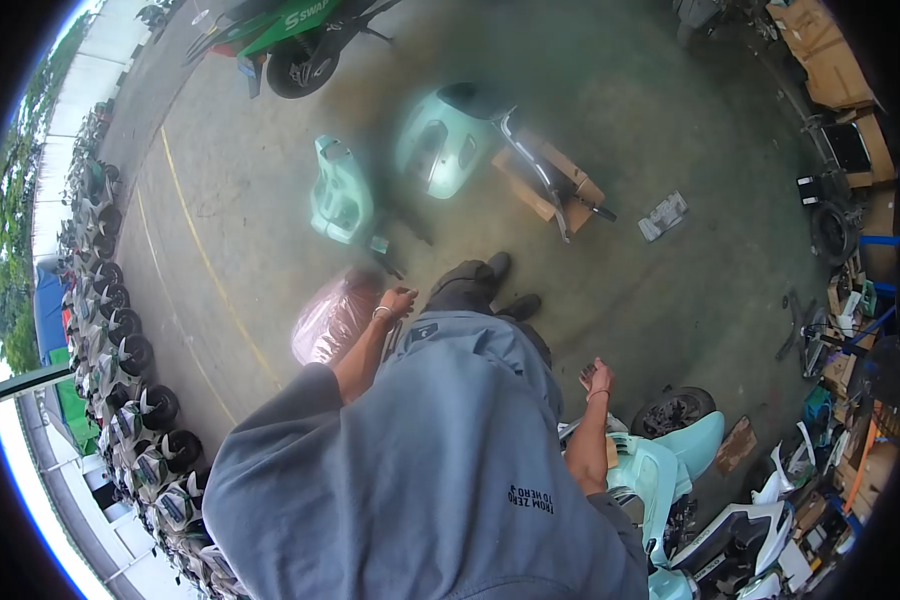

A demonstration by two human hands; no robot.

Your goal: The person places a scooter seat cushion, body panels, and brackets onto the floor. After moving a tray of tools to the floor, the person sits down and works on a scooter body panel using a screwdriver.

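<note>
My left hand (400, 302), a band at its wrist, hangs at my left side with the fingers loosely curled and nothing visible in them. Close beside it, on the floor, lies a rounded bundle in pinkish plastic wrap (332, 318). On the other side my right hand (598, 376) is held away from my body, its fingers curled in and no object showing. Nearest to that hand is a mint-green scooter (660, 465) with a dark-tyred wheel (673, 411); the hand appears apart from it.
Ahead on the concrete lie mint-green body panels (340, 195), a larger mint-green shell (440, 145), a metal frame part on cardboard (535, 185) and a grey packet (663, 216). A green scooter (290, 45) stands beyond. Parked scooters (135, 400) line the left; parts and boxes (850, 330) crowd the right.
</note>
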